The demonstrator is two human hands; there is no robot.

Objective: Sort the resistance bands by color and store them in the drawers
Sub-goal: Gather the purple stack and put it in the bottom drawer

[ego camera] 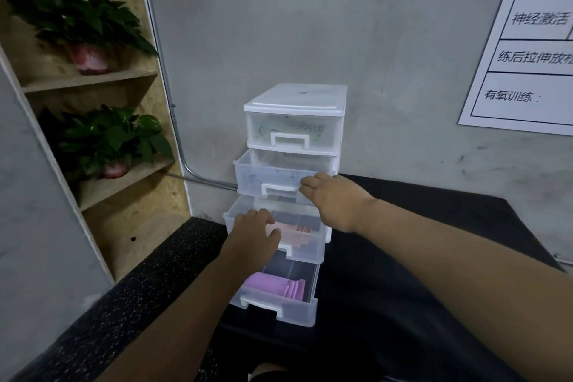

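Drawer unit: translucent white plastic four-drawer tower (294,99), standing on a black padded bench (434,226) against the wall.
Your right hand (331,198): at the front of the part-open second drawer (257,170), fingertips beside its handle; whether it grips cannot be told.
Your left hand (252,232): over the open third drawer (310,245), fingers curled downward with the tips hidden; whether it holds anything cannot be told.
Pink resistance bands (299,234): folded in the third drawer, just beside your left thumb.
Purple resistance bands (279,287): folded in the bottom drawer (294,310), which is pulled out furthest.
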